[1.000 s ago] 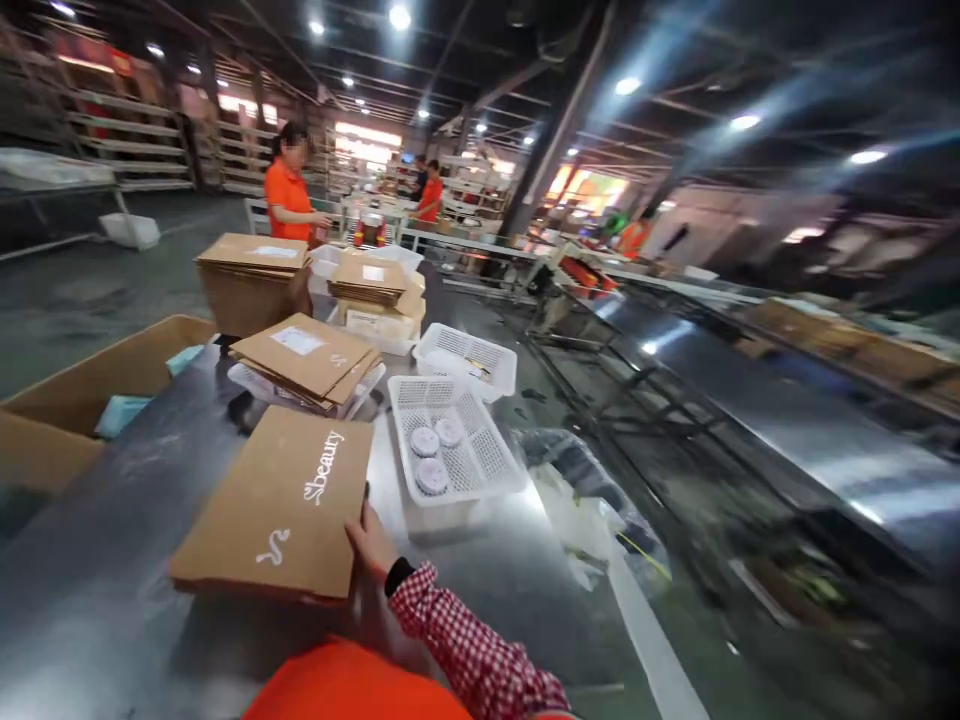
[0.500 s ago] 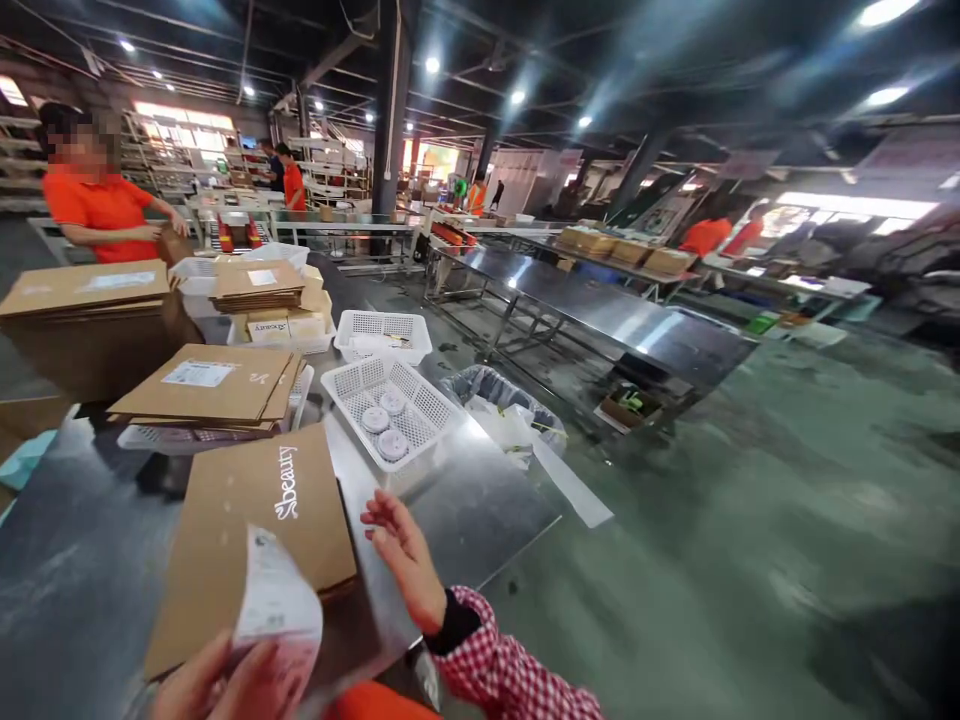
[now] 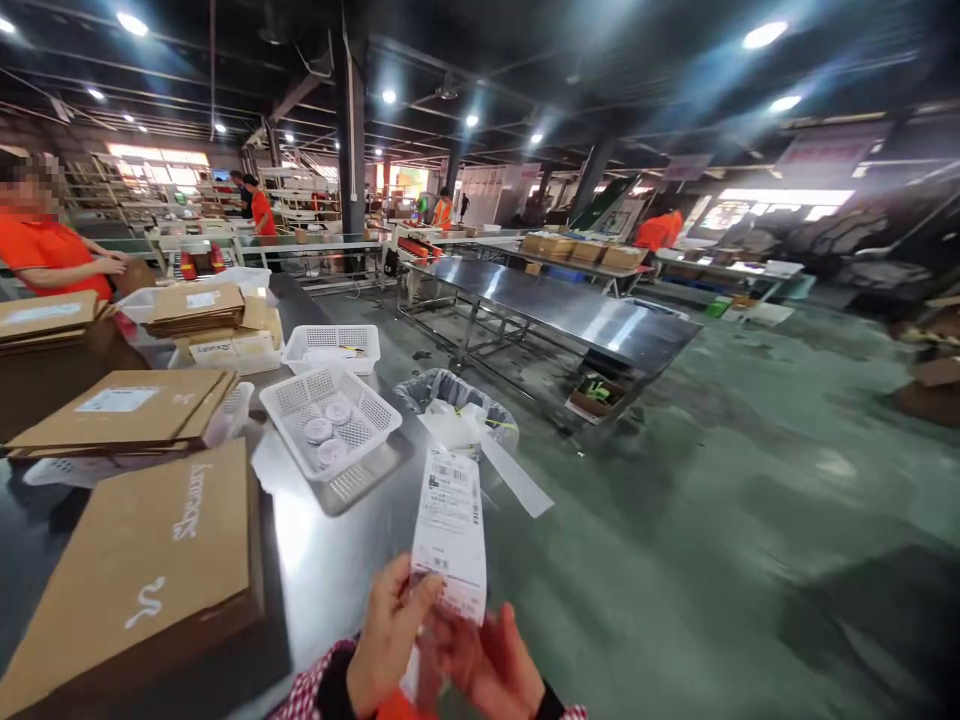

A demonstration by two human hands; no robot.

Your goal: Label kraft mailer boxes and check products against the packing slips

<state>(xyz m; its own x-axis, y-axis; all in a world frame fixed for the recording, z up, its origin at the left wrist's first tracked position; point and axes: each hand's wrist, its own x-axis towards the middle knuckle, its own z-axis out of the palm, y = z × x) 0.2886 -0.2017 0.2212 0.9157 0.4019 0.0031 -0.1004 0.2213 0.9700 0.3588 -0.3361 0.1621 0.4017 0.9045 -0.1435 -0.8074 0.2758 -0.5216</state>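
My left hand (image 3: 390, 625) pinches the lower left edge of a printed paper label (image 3: 450, 535) between thumb and fingers. The label stands upright, its barcodes and small print facing me. Just under its lower right edge is my right hand (image 3: 499, 660), thumb raised; its other fingers are blurred and partly hidden, so whether they grip the paper is unclear. To the left, a stack of flat brown cardboard mailers (image 3: 142, 560) with white lettering lies on the metal table (image 3: 315, 570). Beyond it, a white perforated basket (image 3: 375, 410) holds three round lidded tubs (image 3: 330, 453).
Labelled mailers (image 3: 120, 405) rest over another basket at left. A lined bin (image 3: 499, 420) with white paper strips stands beyond the table edge. Further back is a long steel table (image 3: 555, 305). A person in an orange shirt (image 3: 45, 250) works at far left.
The view has swung right. My left hand has brought the label from over the mailers to in front of me, and my right hand has come in beside it.
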